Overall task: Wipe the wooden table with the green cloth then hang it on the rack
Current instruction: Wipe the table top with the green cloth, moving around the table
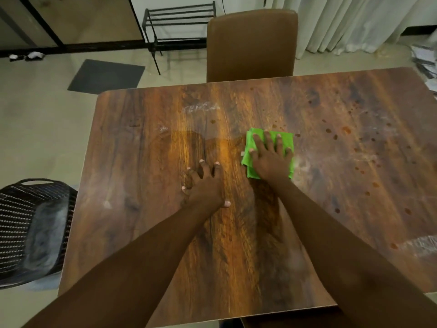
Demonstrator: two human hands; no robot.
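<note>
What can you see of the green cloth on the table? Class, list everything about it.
The green cloth is bright lime, soft-looking fabric, folded into a rough rectangle, with layered edges showing on its left side. It lies flat on the wooden table, near the middle, just left of scattered reddish spots. The right hand presses on it with straight, spread fingers and covers most of its centre. Nothing else touches it.

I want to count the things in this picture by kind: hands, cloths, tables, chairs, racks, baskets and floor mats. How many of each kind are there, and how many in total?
hands: 2 (left hand, right hand)
green cloth: 1
wooden table: 1
chair: 1
rack: 1
basket: 1
floor mat: 1
total: 8
</note>
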